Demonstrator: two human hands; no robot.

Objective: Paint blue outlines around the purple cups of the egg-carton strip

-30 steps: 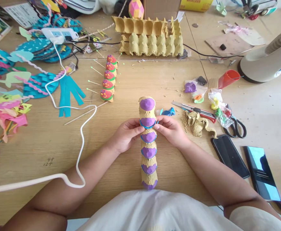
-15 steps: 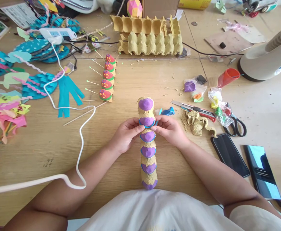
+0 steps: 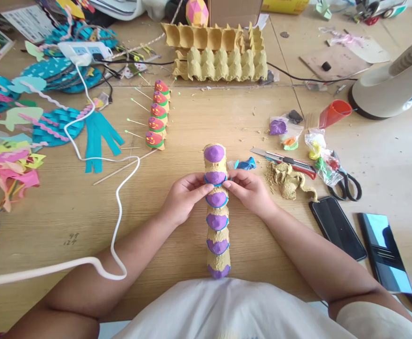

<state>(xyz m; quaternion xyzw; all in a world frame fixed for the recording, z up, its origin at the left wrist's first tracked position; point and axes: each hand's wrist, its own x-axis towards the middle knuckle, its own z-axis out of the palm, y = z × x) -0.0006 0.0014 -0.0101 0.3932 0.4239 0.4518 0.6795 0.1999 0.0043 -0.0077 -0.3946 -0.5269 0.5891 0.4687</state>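
An egg carton strip [image 3: 217, 212] stretches from the table's middle toward my white shirt. Its bumps are capped with purple clay, and thin blue clay lines edge several of these caps. My left hand [image 3: 188, 195] pinches the strip from the left, thumb at the lower edge of the second purple cap [image 3: 215, 177] from the far end. From the right, my right hand [image 3: 248, 190] grips the same spot, its thumb by the blue line there. Beyond the right fingers lies a lump of blue clay [image 3: 246, 163]. The fingers under the strip are partly hidden.
Red-faced egg carton caterpillars [image 3: 157, 115] with pins stand farther back. A utility knife [image 3: 285, 160], torn carton scraps [image 3: 288, 181], scissors [image 3: 349, 183] and two phones [image 3: 338, 228] lie right. A white cable [image 3: 119, 212] crosses the left side. Egg cartons [image 3: 227, 63] sit behind.
The loose blue clay end that stood up by my right fingers no longer shows; the blue line now lies along the second cap's edge. Both hands stay nearly in place.
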